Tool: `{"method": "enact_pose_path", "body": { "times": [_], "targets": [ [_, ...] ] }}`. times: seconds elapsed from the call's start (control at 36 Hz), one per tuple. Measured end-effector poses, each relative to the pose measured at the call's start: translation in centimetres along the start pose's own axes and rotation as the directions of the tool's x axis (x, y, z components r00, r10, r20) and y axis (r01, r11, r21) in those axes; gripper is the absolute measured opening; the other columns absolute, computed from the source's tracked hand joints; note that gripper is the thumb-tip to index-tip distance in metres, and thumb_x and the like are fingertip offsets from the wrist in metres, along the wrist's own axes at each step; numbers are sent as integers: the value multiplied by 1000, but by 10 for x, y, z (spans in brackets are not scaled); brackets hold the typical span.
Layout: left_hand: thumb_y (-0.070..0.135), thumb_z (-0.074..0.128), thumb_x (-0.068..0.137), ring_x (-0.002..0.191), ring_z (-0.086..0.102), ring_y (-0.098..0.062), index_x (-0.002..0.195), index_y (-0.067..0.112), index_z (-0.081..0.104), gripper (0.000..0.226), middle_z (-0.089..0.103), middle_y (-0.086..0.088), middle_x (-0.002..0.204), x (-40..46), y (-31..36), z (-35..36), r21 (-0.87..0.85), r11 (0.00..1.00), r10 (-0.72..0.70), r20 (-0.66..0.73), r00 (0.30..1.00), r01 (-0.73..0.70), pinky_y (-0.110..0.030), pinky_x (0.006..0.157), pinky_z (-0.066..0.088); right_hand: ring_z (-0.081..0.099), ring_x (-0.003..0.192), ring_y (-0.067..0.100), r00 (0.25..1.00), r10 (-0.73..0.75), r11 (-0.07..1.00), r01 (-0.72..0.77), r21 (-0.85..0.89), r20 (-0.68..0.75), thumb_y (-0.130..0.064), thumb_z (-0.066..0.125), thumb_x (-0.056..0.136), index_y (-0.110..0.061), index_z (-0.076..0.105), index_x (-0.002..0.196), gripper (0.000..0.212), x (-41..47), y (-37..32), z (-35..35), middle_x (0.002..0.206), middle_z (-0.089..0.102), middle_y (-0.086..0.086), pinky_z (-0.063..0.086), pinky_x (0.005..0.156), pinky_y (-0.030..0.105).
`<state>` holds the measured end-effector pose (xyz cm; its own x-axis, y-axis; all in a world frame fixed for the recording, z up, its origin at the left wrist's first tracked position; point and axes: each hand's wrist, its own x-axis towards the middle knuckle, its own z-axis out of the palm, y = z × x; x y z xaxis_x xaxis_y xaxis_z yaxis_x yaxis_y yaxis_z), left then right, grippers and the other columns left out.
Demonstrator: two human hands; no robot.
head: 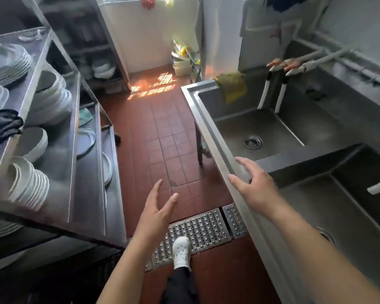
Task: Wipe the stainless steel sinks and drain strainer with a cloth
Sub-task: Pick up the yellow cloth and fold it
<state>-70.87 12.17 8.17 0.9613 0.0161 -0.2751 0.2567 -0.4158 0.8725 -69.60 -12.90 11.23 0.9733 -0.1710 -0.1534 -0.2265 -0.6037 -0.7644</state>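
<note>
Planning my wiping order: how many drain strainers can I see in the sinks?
2: one drain strainer in the far sink floor, another partly behind my right arm in the near sink. More may be hidden.

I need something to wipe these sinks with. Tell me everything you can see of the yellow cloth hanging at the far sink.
The yellow cloth is a crumpled, yellow-green rag that looks soft and a little dingy. It hangs draped over the far rim of the far sink: part is bunched on top of the rim and the rest hangs down the inside wall, ending in a point above the basin floor. Neither hand touches it. The white tap hoses hang to its right, apart from it.
</note>
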Motion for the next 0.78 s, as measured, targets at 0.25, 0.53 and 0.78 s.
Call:
{"method": "enact_pose_path", "body": {
  "times": [0.25, 0.53, 0.78],
  "targets": [
    [38, 65, 93, 149, 23, -18, 154, 31, 27, 73, 24, 2, 163, 233, 59, -34, 138, 989, 33, 77, 996, -44, -38, 121, 20, 30, 146, 16, 988, 62, 992, -77, -100, -139, -41, 65, 90, -30, 45, 146, 61, 186, -46, -18, 158, 37, 1, 26, 119, 46],
    [46, 65, 91, 141, 37, -24, 153, 43, 24, 74, 27, 2, 161, 457, 142, 21, 137, 990, -4, 317, 948, -41, -37, 103, 37, 36, 143, 19, 975, 177, 967, -198, -159, -137, -43, 67, 87, -30, 44, 146, 64, 363, -20, -48, 156, 38, -3, 31, 117, 44],
    [23, 64, 94, 109, 61, -25, 143, 24, 43, 53, 60, 0, 115, 603, 192, 120, -113, 901, -347, 388, 854, 418, -41, 98, 51, 53, 120, 20, 900, 426, 892, -400, 211, -96, -35, 77, 82, -19, 47, 143, 70, 592, 45, -50, 143, 52, 6, 39, 92, 27]
  ]
}}
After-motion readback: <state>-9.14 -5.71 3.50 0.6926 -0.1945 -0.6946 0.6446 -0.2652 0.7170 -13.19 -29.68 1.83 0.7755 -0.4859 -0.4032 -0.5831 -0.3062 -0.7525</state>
